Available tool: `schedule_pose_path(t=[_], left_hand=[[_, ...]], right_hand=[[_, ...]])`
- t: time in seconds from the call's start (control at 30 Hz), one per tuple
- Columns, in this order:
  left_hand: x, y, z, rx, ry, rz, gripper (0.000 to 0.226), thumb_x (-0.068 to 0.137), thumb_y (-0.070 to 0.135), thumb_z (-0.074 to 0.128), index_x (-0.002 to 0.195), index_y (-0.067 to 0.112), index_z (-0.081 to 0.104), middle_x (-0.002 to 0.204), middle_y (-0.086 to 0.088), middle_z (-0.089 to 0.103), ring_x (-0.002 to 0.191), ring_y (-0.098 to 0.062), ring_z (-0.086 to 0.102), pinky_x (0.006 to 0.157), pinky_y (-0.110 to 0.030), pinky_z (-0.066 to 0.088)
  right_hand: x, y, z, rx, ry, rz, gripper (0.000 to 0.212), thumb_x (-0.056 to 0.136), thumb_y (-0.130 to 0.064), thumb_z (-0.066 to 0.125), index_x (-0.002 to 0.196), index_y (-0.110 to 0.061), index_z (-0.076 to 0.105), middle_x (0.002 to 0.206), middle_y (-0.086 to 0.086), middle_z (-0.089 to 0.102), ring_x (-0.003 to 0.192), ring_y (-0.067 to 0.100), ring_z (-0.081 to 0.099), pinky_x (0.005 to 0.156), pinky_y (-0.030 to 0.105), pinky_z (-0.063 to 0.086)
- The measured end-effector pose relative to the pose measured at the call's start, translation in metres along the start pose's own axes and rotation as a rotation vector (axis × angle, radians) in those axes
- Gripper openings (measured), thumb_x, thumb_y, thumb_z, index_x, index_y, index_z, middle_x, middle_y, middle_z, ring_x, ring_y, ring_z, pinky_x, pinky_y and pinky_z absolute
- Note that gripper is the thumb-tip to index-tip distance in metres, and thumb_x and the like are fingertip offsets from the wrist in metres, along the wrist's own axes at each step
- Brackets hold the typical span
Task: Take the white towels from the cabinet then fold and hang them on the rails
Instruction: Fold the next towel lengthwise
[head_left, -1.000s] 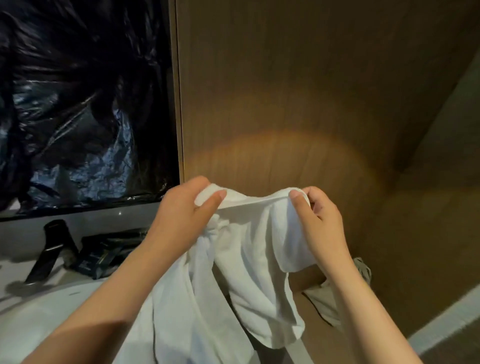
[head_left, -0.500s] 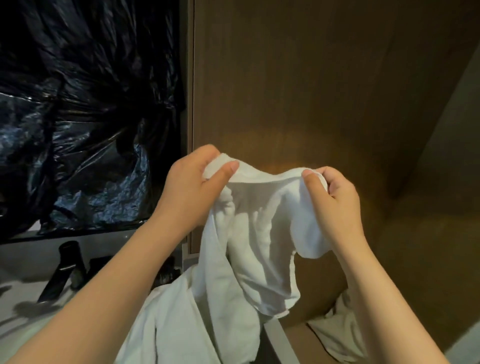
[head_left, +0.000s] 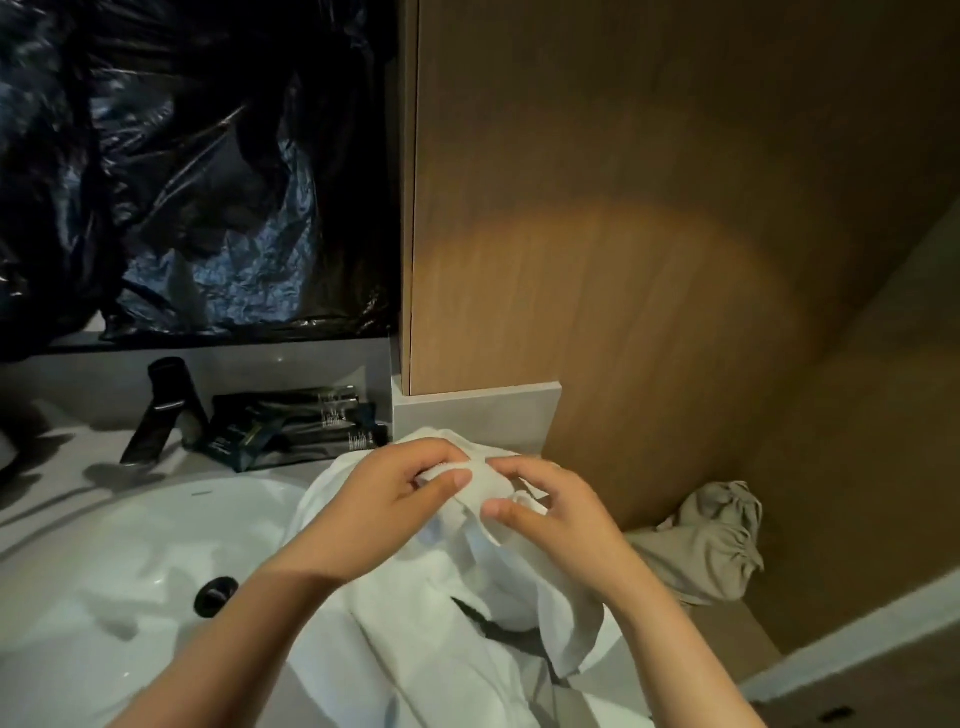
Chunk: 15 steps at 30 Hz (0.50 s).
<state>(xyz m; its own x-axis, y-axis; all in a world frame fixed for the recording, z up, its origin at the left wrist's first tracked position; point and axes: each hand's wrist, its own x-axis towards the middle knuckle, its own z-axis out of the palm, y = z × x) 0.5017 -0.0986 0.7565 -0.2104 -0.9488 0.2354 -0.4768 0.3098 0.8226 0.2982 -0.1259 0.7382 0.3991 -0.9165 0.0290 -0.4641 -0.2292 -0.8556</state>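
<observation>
Both hands pinched a white towel (head_left: 447, 587) above the sink (head_left: 104, 571). The left hand (head_left: 395, 499) and right hand (head_left: 550, 509) nearly touched.

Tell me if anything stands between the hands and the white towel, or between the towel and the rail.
Nothing stands between them: the left hand and the right hand both pinch the top edge of the towel. No rail shows in this view, so the way to it cannot be judged.

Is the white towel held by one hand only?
No, the left hand and the right hand both pinch the top edge of the white towel, above the sink.
</observation>
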Motion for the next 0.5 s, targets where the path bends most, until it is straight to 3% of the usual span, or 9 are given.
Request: schedule_pose_path(t=[0.03,0.1,0.2,0.23,0.37,0.5], left_hand=[[-0.003,-0.004,-0.002,0.020,-0.004,-0.018,0.010,0.094,0.027,0.059,0.090,0.029,0.069,0.091,0.015,0.068,0.089,-0.006,0.062,0.075,-0.017,0.047],[-0.008,-0.019,-0.007,0.136,-0.036,-0.078,0.013,0.092,0.041,0.059,0.091,0.030,0.067,0.092,0.017,0.066,0.091,-0.001,0.058,0.077,-0.018,0.045],[-0.017,-0.042,-0.013,0.318,-0.151,-0.156,0.043,0.082,0.067,0.045,0.082,0.027,0.061,0.085,0.013,0.060,0.095,0.002,0.047,0.081,-0.017,0.037],[-0.020,-0.048,-0.012,0.327,-0.158,-0.164,0.044,0.080,0.069,0.041,0.081,0.029,0.059,0.085,0.015,0.059,0.097,0.003,0.045,0.083,-0.016,0.035],[-0.024,-0.048,-0.004,0.144,-0.089,-0.216,0.019,0.096,0.038,0.052,0.079,0.030,0.052,0.080,0.021,0.057,0.082,0.004,0.052,0.070,-0.014,0.037],[-0.009,-0.027,-0.004,-0.121,0.075,-0.218,0.015,0.097,0.026,0.054,0.086,0.017,0.056,0.079,0.007,0.064,0.067,-0.001,0.057,0.062,-0.015,0.043]], right_hand=[[0.001,0.000,0.003,0.005,-0.011,-0.016,0.014,0.086,-0.028,0.073,0.098,-0.023,0.070,0.097,-0.016,0.068,0.094,0.001,0.060,0.082,0.017,0.044],[0.002,-0.001,0.005,-0.003,-0.011,-0.050,0.015,0.088,-0.024,0.071,0.082,-0.013,0.061,0.081,-0.006,0.062,0.080,0.007,0.056,0.072,0.019,0.041],[-0.001,-0.002,-0.001,0.038,0.085,-0.083,0.018,0.092,-0.022,0.066,0.081,-0.012,0.056,0.082,0.004,0.058,0.080,0.022,0.054,0.070,0.029,0.039],[-0.001,-0.004,-0.006,0.073,0.133,-0.092,0.016,0.093,-0.021,0.065,0.082,-0.012,0.057,0.081,0.004,0.058,0.079,0.024,0.053,0.069,0.031,0.039],[-0.002,-0.017,-0.025,0.137,0.242,-0.135,0.013,0.093,-0.018,0.064,0.083,-0.011,0.060,0.075,0.000,0.059,0.068,0.009,0.053,0.064,0.022,0.041],[0.000,-0.028,-0.042,0.183,0.379,-0.183,0.015,0.093,-0.019,0.063,0.083,-0.008,0.060,0.077,0.010,0.057,0.070,0.019,0.053,0.065,0.024,0.041]])
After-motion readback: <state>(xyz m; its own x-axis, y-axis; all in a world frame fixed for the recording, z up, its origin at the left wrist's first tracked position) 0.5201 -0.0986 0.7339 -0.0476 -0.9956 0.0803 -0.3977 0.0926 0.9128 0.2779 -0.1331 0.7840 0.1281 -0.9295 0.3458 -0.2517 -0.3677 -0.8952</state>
